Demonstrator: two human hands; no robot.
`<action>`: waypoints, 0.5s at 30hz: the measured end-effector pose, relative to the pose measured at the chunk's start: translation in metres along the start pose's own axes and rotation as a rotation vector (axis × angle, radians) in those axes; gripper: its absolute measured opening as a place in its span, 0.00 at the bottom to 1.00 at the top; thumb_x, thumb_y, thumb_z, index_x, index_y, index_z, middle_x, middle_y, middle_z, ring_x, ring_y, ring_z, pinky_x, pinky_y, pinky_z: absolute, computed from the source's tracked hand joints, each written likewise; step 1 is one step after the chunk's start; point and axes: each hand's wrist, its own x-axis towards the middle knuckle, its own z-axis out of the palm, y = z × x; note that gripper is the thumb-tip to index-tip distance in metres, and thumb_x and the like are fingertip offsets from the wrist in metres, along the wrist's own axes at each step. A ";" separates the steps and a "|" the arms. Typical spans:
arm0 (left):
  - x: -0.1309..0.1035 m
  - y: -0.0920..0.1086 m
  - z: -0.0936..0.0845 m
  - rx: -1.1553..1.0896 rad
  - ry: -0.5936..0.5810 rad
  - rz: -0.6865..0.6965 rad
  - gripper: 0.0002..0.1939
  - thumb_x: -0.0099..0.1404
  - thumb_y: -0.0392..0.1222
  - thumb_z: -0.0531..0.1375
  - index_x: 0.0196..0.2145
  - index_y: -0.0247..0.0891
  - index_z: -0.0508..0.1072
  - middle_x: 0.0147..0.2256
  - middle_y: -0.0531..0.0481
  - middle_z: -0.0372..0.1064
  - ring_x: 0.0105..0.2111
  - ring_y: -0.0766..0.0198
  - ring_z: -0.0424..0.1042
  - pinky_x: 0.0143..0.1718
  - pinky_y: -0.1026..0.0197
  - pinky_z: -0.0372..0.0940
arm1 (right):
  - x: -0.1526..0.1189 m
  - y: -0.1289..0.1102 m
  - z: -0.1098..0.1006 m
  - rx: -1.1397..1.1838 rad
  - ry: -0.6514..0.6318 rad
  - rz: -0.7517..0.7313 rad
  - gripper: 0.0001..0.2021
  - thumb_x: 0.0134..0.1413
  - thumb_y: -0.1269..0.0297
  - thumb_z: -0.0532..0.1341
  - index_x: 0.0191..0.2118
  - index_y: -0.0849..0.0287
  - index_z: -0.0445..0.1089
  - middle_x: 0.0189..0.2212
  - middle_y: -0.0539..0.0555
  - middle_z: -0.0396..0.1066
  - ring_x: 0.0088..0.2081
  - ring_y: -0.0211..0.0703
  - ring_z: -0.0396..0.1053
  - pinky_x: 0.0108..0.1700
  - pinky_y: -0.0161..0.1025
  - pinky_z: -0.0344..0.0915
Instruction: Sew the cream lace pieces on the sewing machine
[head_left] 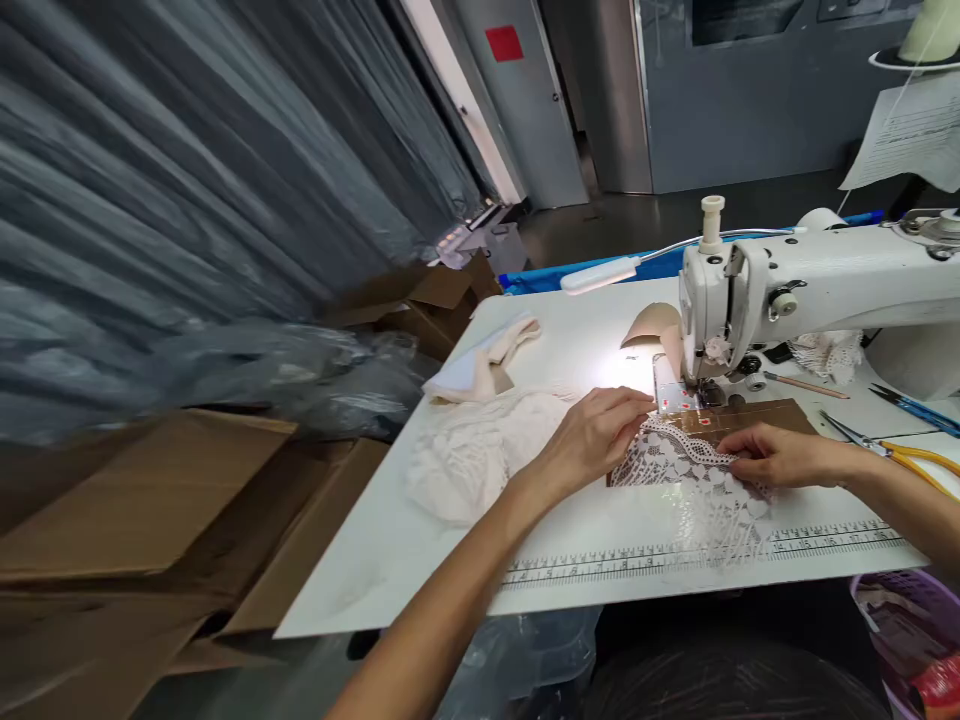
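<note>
White lace (pixel 697 470) with a scalloped edge and fringe lies over a brown board (pixel 780 412) in front of the sewing machine (pixel 825 285). My left hand (pixel 604 435) pinches the lace at its left end, just left of the needle area. Closed on the scalloped edge farther right is my right hand (pixel 776 455), fingertips together. Part of the lace drapes toward the ruler printed along the table's front edge. A bunched white fringed fabric (pixel 480 455) rests left of my left hand.
Yellow-handled scissors (pixel 892 450), blue-handled tweezers (pixel 919 408) and a pencil (pixel 806 385) lie right of the machine. A folded cloth (pixel 480 360) sits at the back left. Cardboard boxes (pixel 135 490) stand left of the table (pixel 360 575).
</note>
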 end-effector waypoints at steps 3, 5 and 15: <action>0.026 -0.014 0.028 0.103 -0.137 -0.003 0.12 0.72 0.35 0.51 0.48 0.36 0.72 0.46 0.42 0.74 0.41 0.59 0.75 0.40 0.55 0.70 | -0.013 0.007 -0.022 -0.195 0.134 -0.039 0.06 0.53 0.63 0.58 0.31 0.58 0.70 0.18 0.45 0.60 0.21 0.34 0.55 0.23 0.33 0.52; 0.044 -0.025 0.046 0.170 -0.183 -0.056 0.12 0.72 0.36 0.50 0.45 0.35 0.73 0.42 0.41 0.74 0.36 0.59 0.73 0.36 0.56 0.68 | -0.015 0.009 -0.028 -0.286 0.254 -0.027 0.08 0.53 0.63 0.58 0.35 0.58 0.73 0.21 0.46 0.62 0.22 0.35 0.56 0.23 0.34 0.52; 0.086 -0.072 0.078 0.126 -0.156 -0.032 0.08 0.68 0.38 0.54 0.35 0.40 0.73 0.37 0.46 0.73 0.37 0.59 0.72 0.42 0.60 0.67 | -0.006 0.011 -0.019 -0.377 0.458 -0.015 0.12 0.57 0.64 0.52 0.37 0.60 0.73 0.20 0.46 0.59 0.23 0.36 0.55 0.28 0.36 0.53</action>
